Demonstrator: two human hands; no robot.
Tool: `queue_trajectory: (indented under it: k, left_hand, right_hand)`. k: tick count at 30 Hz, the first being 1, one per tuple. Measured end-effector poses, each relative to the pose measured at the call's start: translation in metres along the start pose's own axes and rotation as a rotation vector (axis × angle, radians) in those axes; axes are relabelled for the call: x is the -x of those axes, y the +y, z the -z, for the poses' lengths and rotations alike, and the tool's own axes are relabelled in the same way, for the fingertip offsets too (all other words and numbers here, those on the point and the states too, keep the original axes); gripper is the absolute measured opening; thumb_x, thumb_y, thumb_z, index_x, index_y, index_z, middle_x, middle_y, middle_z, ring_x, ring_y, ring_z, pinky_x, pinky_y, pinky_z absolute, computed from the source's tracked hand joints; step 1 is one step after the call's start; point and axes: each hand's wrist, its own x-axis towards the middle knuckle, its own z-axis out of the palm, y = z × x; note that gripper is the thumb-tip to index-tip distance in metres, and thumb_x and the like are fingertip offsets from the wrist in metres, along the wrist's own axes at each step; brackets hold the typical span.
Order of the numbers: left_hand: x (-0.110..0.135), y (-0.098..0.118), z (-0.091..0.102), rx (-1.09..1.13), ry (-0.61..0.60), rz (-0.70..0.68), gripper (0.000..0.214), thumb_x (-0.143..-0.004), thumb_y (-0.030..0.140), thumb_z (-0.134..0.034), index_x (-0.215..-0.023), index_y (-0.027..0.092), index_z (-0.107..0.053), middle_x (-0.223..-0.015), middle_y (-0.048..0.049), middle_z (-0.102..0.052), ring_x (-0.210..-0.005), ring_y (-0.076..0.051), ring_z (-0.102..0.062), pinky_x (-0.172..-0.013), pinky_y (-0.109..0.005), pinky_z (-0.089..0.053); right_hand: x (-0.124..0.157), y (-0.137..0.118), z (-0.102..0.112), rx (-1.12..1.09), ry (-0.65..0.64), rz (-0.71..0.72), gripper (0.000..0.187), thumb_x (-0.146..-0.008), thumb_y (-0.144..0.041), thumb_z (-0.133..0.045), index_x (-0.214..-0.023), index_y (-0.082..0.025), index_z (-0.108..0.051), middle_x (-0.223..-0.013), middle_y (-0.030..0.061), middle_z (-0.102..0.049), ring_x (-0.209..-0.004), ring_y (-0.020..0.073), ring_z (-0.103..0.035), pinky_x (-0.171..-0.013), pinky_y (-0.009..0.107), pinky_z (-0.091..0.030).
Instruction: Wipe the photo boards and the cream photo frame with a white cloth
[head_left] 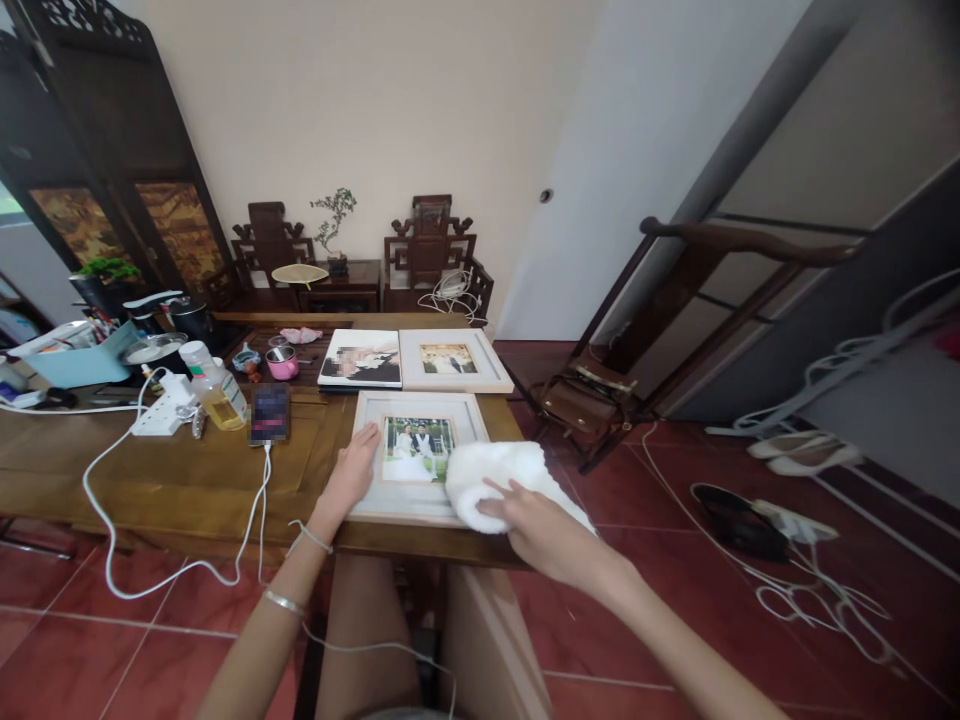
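Note:
A white-framed photo (397,412) lies flat at the near right corner of the wooden table (187,470). My left hand (351,472) rests flat on the frame's left edge, fingers stretched out. My right hand (540,530) presses a folded white cloth (495,475) against the frame's lower right corner, fingers curled on the cloth. Behind it lie a second framed photo (454,360) and a photo print or album (361,358), side by side.
A phone (269,413) on a white cable, a power strip (161,410), a bottle of yellow liquid (216,388), a pink cup (283,362) and kitchenware crowd the table's left. A wooden rack (675,300) stands right; cables and shoes (795,450) lie on the red tiles.

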Motion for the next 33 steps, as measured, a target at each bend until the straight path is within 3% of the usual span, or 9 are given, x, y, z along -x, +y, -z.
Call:
queue_trajectory:
  k: [6,11,15,18,22,25,28,33]
  left_hand:
    - [0.000,0.001,0.004,0.007,-0.015,-0.007,0.067,-0.073,-0.007,-0.034,-0.134,0.017,-0.045,-0.148,-0.0110,-0.037,-0.139,-0.018,-0.029,-0.113,-0.045,-0.028]
    - [0.001,0.001,0.003,0.015,-0.004,0.005,0.067,-0.072,-0.007,-0.034,-0.134,0.016,-0.045,-0.147,-0.0114,-0.038,-0.139,-0.020,-0.030,-0.112,-0.047,-0.029]
    - [0.002,0.000,0.000,0.040,0.034,-0.003,0.067,-0.072,-0.007,-0.035,-0.134,0.016,-0.046,-0.146,-0.0120,-0.039,-0.138,-0.020,-0.032,-0.113,-0.046,-0.029]
    - [0.001,0.000,-0.001,0.042,0.045,-0.005,0.065,-0.073,-0.007,-0.035,-0.133,0.015,-0.046,-0.146,-0.0128,-0.040,-0.138,-0.020,-0.032,-0.113,-0.046,-0.029]
    - [0.000,0.002,0.000,0.021,0.036,0.006,0.064,-0.074,-0.007,-0.033,-0.133,0.015,-0.046,-0.146,-0.0124,-0.039,-0.139,-0.020,-0.031,-0.113,-0.045,-0.029]
    - [0.000,0.005,0.003,-0.001,0.016,0.007,0.066,-0.073,-0.008,-0.033,-0.133,0.016,-0.046,-0.147,-0.0113,-0.039,-0.139,-0.019,-0.031,-0.113,-0.044,-0.029]
    - [0.000,0.006,0.005,-0.018,-0.001,0.005,0.066,-0.073,-0.007,-0.034,-0.133,0.017,-0.046,-0.147,-0.0097,-0.039,-0.138,-0.019,-0.031,-0.113,-0.043,-0.029]
    - [-0.001,0.004,0.004,-0.009,0.006,0.001,0.064,-0.073,-0.007,-0.035,-0.131,0.017,-0.049,-0.145,-0.0092,-0.042,-0.137,-0.018,-0.033,-0.112,-0.043,-0.031]
  right_hand:
    - [-0.078,0.042,-0.004,0.101,0.217,-0.109,0.061,-0.067,0.006,-0.039,-0.122,-0.010,-0.058,-0.132,0.0189,-0.053,-0.137,0.0226,-0.031,-0.112,0.042,-0.022]
    - [-0.126,0.062,0.007,0.177,0.270,-0.159,0.054,-0.074,0.000,-0.042,-0.126,-0.007,-0.055,-0.132,0.0224,-0.053,-0.135,0.0265,-0.034,-0.108,0.045,-0.026]
    - [-0.110,0.051,0.003,0.188,0.241,-0.096,0.050,-0.074,-0.002,-0.043,-0.120,-0.008,-0.060,-0.131,0.0210,-0.054,-0.132,0.0264,-0.039,-0.109,0.043,-0.025]
    - [-0.073,0.030,-0.001,0.185,0.191,-0.023,0.050,-0.070,-0.001,-0.045,-0.116,-0.009,-0.063,-0.133,0.0209,-0.052,-0.130,0.0276,-0.040,-0.109,0.045,-0.026]
    - [-0.014,-0.003,0.003,0.085,0.028,0.055,0.056,-0.065,0.002,-0.042,-0.114,-0.014,-0.065,-0.124,0.0180,-0.060,-0.129,0.0261,-0.043,-0.108,0.044,-0.030]
    - [0.012,-0.021,0.003,0.002,-0.032,0.067,0.059,-0.064,0.001,-0.041,-0.115,-0.016,-0.064,-0.125,0.0159,-0.059,-0.132,0.0242,-0.040,-0.109,0.042,-0.030]
    - [0.004,-0.019,-0.005,-0.024,0.017,0.041,0.061,-0.064,0.001,-0.040,-0.119,-0.015,-0.061,-0.134,0.0167,-0.052,-0.136,0.0242,-0.033,-0.109,0.043,-0.028]
    - [-0.066,0.029,-0.008,0.047,0.211,-0.031,0.055,-0.072,-0.002,-0.041,-0.125,-0.008,-0.055,-0.138,0.0176,-0.048,-0.136,0.0243,-0.031,-0.112,0.041,-0.022]
